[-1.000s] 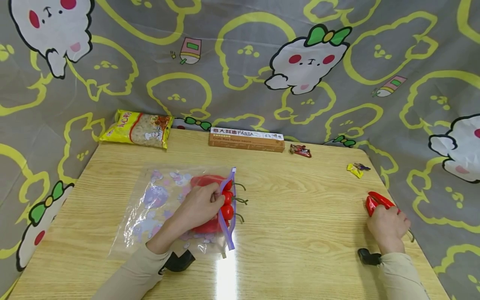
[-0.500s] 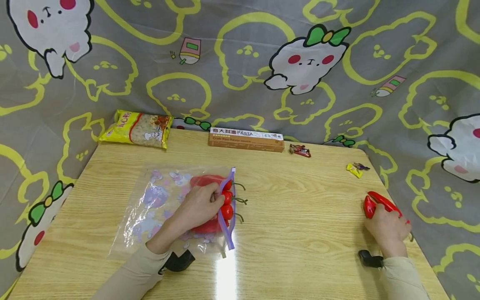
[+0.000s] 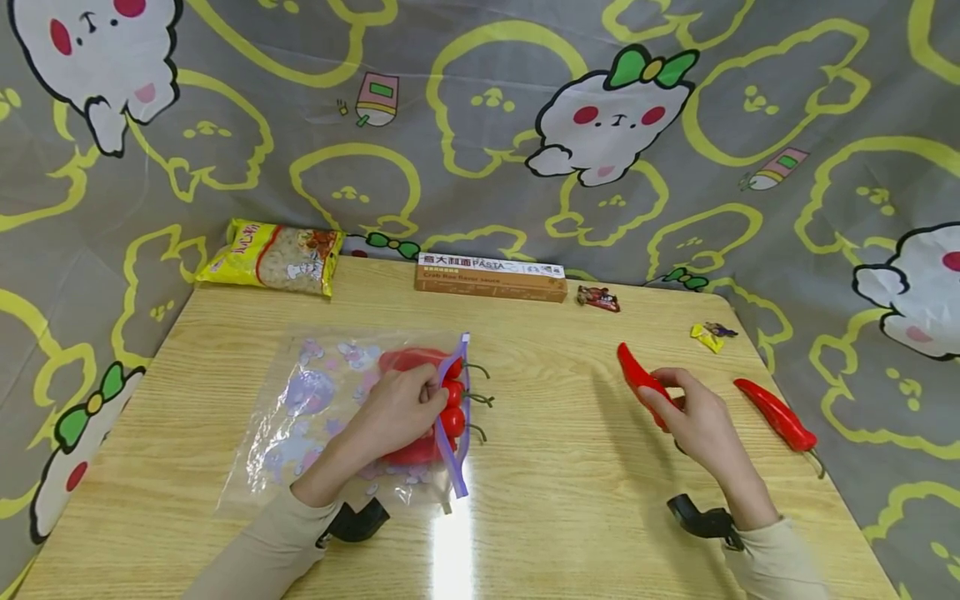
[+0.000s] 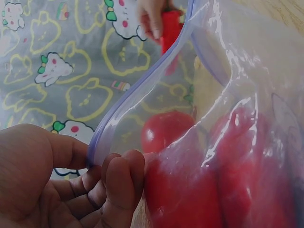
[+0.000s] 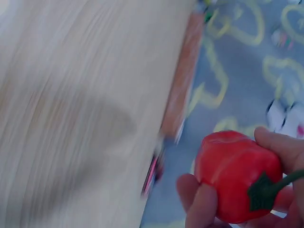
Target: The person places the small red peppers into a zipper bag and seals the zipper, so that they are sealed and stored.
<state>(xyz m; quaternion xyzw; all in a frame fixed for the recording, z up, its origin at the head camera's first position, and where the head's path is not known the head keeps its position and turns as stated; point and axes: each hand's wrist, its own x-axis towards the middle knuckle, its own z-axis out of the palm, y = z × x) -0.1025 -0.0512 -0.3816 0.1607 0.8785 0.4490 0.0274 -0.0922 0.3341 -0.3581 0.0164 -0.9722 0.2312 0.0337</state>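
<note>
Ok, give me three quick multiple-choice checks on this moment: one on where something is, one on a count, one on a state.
1. Where does the pasta box lie?
A. at the table's far edge
B. inside the bag
C. under the right hand

2. How many red peppers are outside the bag?
A. one
B. two
C. four

3. What is the left hand doing?
A. lying flat on the table
B. pinching the bag's rim
C. holding a candy

Answers: 1 A, the box sits by the cloth backdrop. 2 B, one pepper is in the right hand, the other pepper lies on the table. 3 B, the fingers curl on the purple rim.
</note>
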